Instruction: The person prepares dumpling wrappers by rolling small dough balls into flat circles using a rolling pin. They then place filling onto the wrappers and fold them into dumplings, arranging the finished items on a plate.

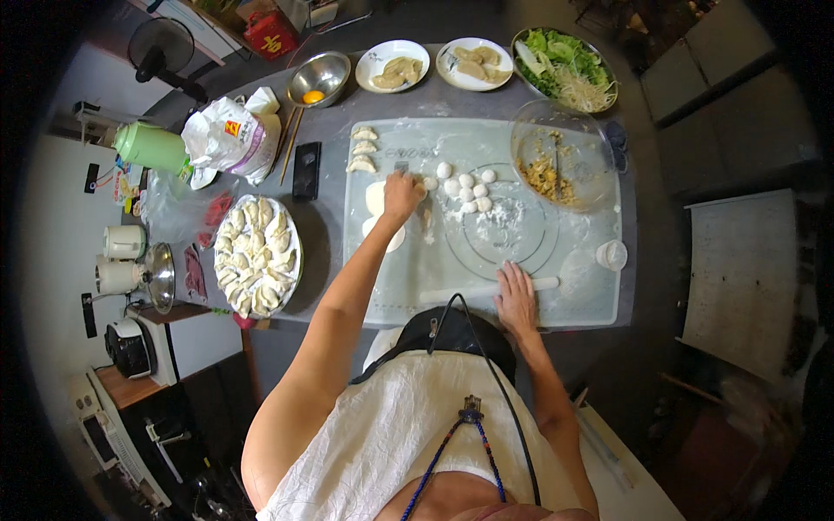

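Observation:
My left hand (402,195) reaches over a floured silicone mat (586,260), its fingers beside a small dough ball (431,183); whether they pinch anything is hidden. Flat round dough wrappers (374,198) lie partly under that hand and wrist. Several more dough balls (466,194) are grouped to its right, near scattered flour. My right hand (516,296) rests flat across a white rolling pin (469,292) near the mat's front edge, its fingers extended past the pin. Three folded dumplings (363,148) stand in a column at the mat's upper left.
A clear bowl of filling (554,176) sits on the mat's right, above a small jar (612,255). Left are a plate of dumplings (255,257), phone (306,170), chopsticks (291,144) and flour bag (231,140). Behind stand an egg bowl (319,78), dumpling plates (393,65) and greens (563,68).

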Demonstrator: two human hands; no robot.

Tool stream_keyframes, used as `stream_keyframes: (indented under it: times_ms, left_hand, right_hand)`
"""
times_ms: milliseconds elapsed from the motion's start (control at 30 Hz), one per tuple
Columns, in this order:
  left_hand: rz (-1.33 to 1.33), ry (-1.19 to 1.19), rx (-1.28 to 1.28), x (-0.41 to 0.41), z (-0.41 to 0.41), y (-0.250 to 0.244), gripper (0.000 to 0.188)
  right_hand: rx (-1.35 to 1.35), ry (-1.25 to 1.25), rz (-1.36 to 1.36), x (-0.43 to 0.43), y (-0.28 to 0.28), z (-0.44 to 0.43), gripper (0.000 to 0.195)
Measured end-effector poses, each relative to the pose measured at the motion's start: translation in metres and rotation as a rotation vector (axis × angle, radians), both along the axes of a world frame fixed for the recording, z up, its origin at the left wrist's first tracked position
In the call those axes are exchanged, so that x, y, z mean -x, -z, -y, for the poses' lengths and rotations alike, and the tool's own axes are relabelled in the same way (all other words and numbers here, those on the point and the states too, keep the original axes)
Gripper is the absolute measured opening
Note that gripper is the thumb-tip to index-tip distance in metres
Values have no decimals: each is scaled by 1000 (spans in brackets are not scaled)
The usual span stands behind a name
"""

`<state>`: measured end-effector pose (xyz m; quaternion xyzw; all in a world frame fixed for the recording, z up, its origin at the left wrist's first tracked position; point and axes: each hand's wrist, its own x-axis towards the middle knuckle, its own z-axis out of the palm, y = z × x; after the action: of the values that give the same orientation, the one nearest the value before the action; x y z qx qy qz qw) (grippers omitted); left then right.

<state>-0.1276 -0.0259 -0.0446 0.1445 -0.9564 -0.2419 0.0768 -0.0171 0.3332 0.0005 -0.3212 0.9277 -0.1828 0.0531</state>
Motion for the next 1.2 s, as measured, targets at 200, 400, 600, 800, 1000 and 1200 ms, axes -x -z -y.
stream_keyframes:
  times_ms: [200,400,600,800,1000,1200]
  left_hand:
    - [-134,57,-164,-25,-22,8,21]
    - [3,465,-340,-55,-124,-28,30]
    - [-210,976,322,-100,-111,-35,30]
    - [-259,1026,-4,-51,-142,-53,49]
    - [-169,1044,48,-36,-164,-8,66]
    - [-120,1038,59,-25,-165,-14,75]
  right_hand:
    - [76,-16,-16,3,6,2,57]
    - [85,-20,-60,5,5,-3,60]
    - [75,-30,-47,2,6,-3,57]
    - [33,-37,-54,6,12,-6,52]
    - [68,-61,-68,6,13,-6,52]
    - [89,-30,-12,3,14,-8,54]
